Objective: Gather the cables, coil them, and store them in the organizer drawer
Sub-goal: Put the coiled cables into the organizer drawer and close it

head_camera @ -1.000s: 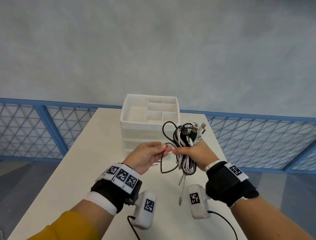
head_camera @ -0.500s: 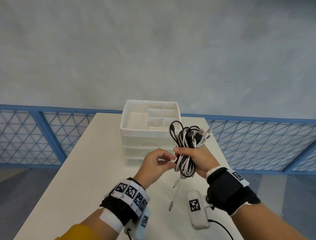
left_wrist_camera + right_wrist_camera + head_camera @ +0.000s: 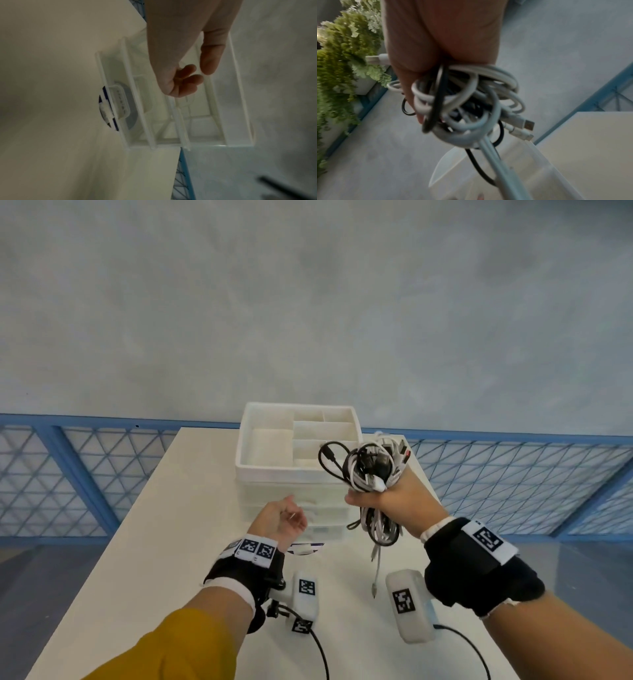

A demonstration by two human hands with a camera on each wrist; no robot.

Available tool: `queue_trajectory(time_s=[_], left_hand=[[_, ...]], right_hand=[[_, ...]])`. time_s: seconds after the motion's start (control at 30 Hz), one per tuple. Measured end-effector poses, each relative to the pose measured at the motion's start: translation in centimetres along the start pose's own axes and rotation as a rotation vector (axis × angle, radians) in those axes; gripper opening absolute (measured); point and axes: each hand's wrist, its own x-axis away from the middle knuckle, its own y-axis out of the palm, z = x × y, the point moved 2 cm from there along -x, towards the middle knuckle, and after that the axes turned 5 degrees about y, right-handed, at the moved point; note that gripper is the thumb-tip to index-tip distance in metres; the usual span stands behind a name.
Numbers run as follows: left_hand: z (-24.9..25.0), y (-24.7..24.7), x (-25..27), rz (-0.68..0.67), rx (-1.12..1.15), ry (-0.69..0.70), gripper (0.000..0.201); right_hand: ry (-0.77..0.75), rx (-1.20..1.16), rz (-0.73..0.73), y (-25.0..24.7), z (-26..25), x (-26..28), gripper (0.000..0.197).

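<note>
My right hand (image 3: 380, 498) grips a coiled bundle of black and white cables (image 3: 370, 467), raised beside the right front corner of the white organizer (image 3: 263, 470). Loops and plugs stick up above the fist; loose ends (image 3: 376, 573) dangle toward the table. In the right wrist view the cable bundle (image 3: 467, 102) fills the space under my curled fingers. My left hand (image 3: 284, 518) is empty, fingers loosely curled, in front of the organizer's drawer fronts (image 3: 322, 518). The left wrist view shows my left hand (image 3: 185, 81) hovering just short of the translucent drawers (image 3: 197, 108), which look closed.
The organizer stands at the far end of a white table (image 3: 164, 542), its top tray (image 3: 270, 440) divided into compartments. A blue railing with mesh (image 3: 68, 474) runs behind the table. Green plants (image 3: 342, 54) show in the right wrist view.
My left hand let go of the cables and dropped toward the drawer fronts. My right hand lifted the bundle up and to the right.
</note>
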Motion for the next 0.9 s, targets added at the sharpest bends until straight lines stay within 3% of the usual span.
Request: queue_trajectory(time_s=[0.13, 0.33, 0.4, 0.47, 0.53, 0.57, 0.63, 0.7, 0.77, 0.83, 0.9], left_hand=[[-1.6, -2.4, 1.9, -0.027, -0.078, -0.041, 0.036], [-4.0, -5.1, 6.3, -0.150, -0.112, -0.130, 0.041], [-3.9, -5.4, 7.5, -0.184, -0.206, -0.125, 0.039], [-2.9, -5.2, 8.7, -0.191, -0.412, -0.086, 0.031], [-1.4, -5.0, 9.8, -0.129, -0.748, 0.064, 0.020], [-0.6, -4.8, 10.4, -0.075, -0.919, 0.223, 0.014], [1.0, -4.0, 11.9, 0.006, -1.130, 0.717, 0.008], [2.1, -2.5, 13.9, -0.009, -1.279, 1.220, 0.006], [1.9, -1.0, 14.8, -0.113, -1.469, 1.544, 0.016], [1.4, -0.3, 13.8, -0.173, -1.719, 1.593, 0.029], [0.9, -0.5, 11.8, -0.131, -1.996, 1.413, 0.042]], right_hand=[[-0.092, 0.091, -0.023, -0.2, -2.5, -2.2, 0.034], [-0.195, -0.056, 0.040, 2.2, -4.9, -4.8, 0.036], [-0.204, -0.069, 0.004, 3.8, -4.7, -4.8, 0.038], [-0.223, 0.035, -0.075, 5.4, -4.1, -4.4, 0.026], [-0.252, 0.238, -0.164, 6.9, -2.5, -4.2, 0.019], [-0.270, 0.361, -0.206, 7.5, -1.5, -4.2, 0.018], [-0.288, 0.543, -0.270, 8.4, 0.8, -4.5, 0.021], [-0.291, 0.664, -0.301, 9.1, 2.4, -4.7, 0.026], [-0.298, 0.769, -0.335, 9.9, 3.4, -5.0, 0.031], [-0.287, 0.881, -0.375, 10.8, 4.5, -5.6, 0.025], [-0.270, 0.975, -0.390, 11.5, 5.6, -6.0, 0.021]])
